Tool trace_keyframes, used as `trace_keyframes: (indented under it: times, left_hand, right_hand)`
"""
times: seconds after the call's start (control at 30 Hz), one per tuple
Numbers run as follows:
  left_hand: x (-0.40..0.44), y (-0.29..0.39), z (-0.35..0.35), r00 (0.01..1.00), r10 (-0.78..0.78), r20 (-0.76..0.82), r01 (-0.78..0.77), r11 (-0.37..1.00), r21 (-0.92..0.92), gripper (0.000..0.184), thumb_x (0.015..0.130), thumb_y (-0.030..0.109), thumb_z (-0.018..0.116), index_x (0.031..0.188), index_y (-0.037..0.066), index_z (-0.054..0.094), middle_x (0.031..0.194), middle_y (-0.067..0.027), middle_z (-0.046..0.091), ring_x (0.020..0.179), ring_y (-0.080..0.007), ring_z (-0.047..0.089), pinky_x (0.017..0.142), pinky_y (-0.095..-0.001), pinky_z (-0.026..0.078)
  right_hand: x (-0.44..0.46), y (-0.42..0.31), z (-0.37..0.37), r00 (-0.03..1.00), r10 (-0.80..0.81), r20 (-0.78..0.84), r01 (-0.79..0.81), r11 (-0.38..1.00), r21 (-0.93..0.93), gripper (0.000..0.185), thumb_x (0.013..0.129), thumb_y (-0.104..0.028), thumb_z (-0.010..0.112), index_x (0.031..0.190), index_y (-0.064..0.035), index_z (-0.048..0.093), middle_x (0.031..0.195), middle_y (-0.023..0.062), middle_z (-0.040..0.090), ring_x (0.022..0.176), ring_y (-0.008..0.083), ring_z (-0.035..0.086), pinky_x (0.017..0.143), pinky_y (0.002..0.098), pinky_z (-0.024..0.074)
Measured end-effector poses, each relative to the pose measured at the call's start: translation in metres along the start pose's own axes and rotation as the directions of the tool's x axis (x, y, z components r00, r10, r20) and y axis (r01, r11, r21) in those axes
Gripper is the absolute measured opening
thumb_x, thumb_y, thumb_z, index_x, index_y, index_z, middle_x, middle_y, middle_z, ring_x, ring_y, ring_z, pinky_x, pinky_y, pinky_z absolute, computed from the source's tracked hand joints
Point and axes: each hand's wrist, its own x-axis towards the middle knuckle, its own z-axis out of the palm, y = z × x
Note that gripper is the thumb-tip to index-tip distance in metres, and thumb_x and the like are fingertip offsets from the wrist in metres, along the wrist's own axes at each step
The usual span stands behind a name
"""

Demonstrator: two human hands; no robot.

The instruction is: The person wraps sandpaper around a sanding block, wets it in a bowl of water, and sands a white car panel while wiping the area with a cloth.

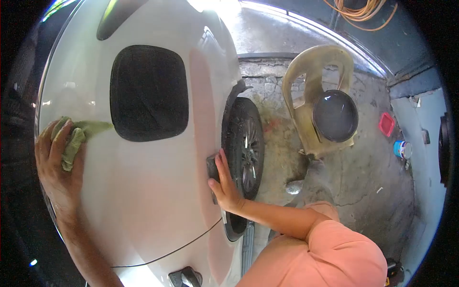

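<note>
My left hand is closed around a green cloth and presses it on the upper part of a white car, left of the dark side window. A corner of the cloth spreads toward the window's lower left edge. Lower on the body, my right hand lies against a dark block just above the wheel arch, its fingers wrapped over it. The car's wheel is right beside this hand.
A worn plastic chair stands right of the wheel, bearing a dark round basin of liquid. Farther right on the floor are a pink container and a blue-and-white can. An orange hose hangs at the top right.
</note>
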Motion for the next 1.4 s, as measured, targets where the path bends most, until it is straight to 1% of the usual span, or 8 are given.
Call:
trace_keyframes:
  times: [0.27, 0.4, 0.47, 0.73, 0.97, 1.07, 1.2, 1.4]
  left_hand:
    - [0.004, 0.011, -0.008, 1.000, 0.000, -0.021, 0.000, 1.000, -0.015, 0.046, 0.080, 0.009, 0.077, 0.124, 0.007, 0.066, 0.130, -0.0148, 0.061, 0.125, -0.0333, 0.056, 0.107, -0.0447, 0.045]
    - [0.005, 0.009, -0.009, 0.998, 0.035, -0.045, -0.036, 0.999, -0.026, 0.047, 0.078, 0.008, 0.079, 0.124, 0.007, 0.066, 0.128, -0.0146, 0.061, 0.123, -0.0324, 0.058, 0.103, -0.0435, 0.048]
    - [0.006, 0.007, -0.006, 0.998, 0.047, -0.052, -0.048, 0.998, -0.036, 0.047, 0.078, 0.008, 0.079, 0.123, 0.008, 0.067, 0.127, -0.0144, 0.061, 0.122, -0.0328, 0.058, 0.102, -0.0436, 0.049]
    - [0.007, 0.010, -0.012, 0.998, 0.010, -0.057, -0.015, 0.996, -0.086, 0.043, 0.079, 0.009, 0.078, 0.121, 0.008, 0.067, 0.127, -0.0150, 0.062, 0.122, -0.0353, 0.057, 0.105, -0.0457, 0.046]
    - [0.007, 0.009, -0.008, 0.995, 0.023, -0.095, -0.029, 0.998, -0.063, 0.049, 0.073, 0.011, 0.082, 0.119, 0.010, 0.068, 0.125, -0.0117, 0.063, 0.118, -0.0326, 0.059, 0.100, -0.0455, 0.048]
    - [0.007, 0.010, -0.009, 0.995, 0.017, -0.096, -0.023, 0.998, -0.066, 0.050, 0.072, 0.012, 0.083, 0.120, 0.010, 0.068, 0.125, -0.0117, 0.063, 0.118, -0.0325, 0.059, 0.100, -0.0459, 0.048]
    - [0.007, 0.010, -0.014, 0.997, 0.013, -0.071, -0.021, 0.994, -0.105, 0.045, 0.077, 0.012, 0.078, 0.120, 0.009, 0.067, 0.126, -0.0137, 0.062, 0.120, -0.0360, 0.057, 0.103, -0.0467, 0.046]
    - [0.018, 0.002, -0.011, 0.998, 0.012, -0.060, -0.015, 0.999, -0.048, 0.047, 0.072, 0.013, 0.081, 0.117, 0.012, 0.069, 0.126, -0.0075, 0.063, 0.125, -0.0298, 0.055, 0.104, -0.0452, 0.045]
  right_hand:
    - [0.240, 0.008, -0.041, 0.985, 0.140, -0.100, -0.137, 0.990, 0.038, 0.064, 0.106, -0.032, 0.042, 0.158, -0.0028, 0.019, 0.166, 0.0238, 0.010, 0.155, 0.0342, 0.010, 0.125, 0.0397, 0.0134]
    - [0.111, -0.022, -0.014, 0.987, 0.161, -0.020, -0.162, 0.985, -0.066, 0.063, 0.107, -0.031, 0.039, 0.160, -0.0041, 0.016, 0.166, 0.0236, 0.004, 0.155, 0.0368, 0.008, 0.124, 0.0436, 0.0129]
    - [0.024, -0.017, 0.003, 0.999, -0.034, 0.010, 0.035, 0.999, -0.040, 0.063, 0.106, -0.027, 0.039, 0.160, -0.0040, 0.016, 0.166, 0.0255, 0.002, 0.154, 0.0412, 0.007, 0.124, 0.0480, 0.0112]
    - [0.278, -0.010, -0.040, 0.987, 0.092, -0.133, -0.085, 0.995, 0.059, 0.063, 0.107, -0.034, 0.042, 0.156, 0.0005, 0.024, 0.164, 0.0242, 0.017, 0.154, 0.0343, 0.014, 0.125, 0.0377, 0.0121]
    - [0.030, -0.020, 0.003, 0.999, -0.036, -0.015, 0.035, 0.998, -0.045, 0.062, 0.107, -0.028, 0.039, 0.159, -0.0024, 0.018, 0.166, 0.0230, 0.008, 0.155, 0.0348, 0.007, 0.125, 0.0429, 0.0101]
    - [0.112, -0.026, -0.007, 0.989, 0.121, -0.084, -0.129, 0.987, -0.099, 0.060, 0.107, -0.027, 0.040, 0.158, -0.0011, 0.021, 0.164, 0.0240, 0.017, 0.154, 0.0354, 0.013, 0.124, 0.0414, 0.0138]
    - [0.289, -0.007, -0.041, 0.987, 0.014, -0.159, -0.011, 1.000, 0.022, 0.057, 0.106, -0.026, 0.043, 0.153, 0.0029, 0.029, 0.160, 0.0254, 0.029, 0.150, 0.0356, 0.025, 0.124, 0.0376, 0.0174]
    - [0.121, -0.023, -0.011, 0.993, 0.111, -0.035, -0.112, 0.994, -0.014, 0.061, 0.107, -0.024, 0.041, 0.159, -0.0012, 0.018, 0.167, 0.0204, 0.009, 0.155, 0.0321, 0.008, 0.125, 0.0407, 0.0093]
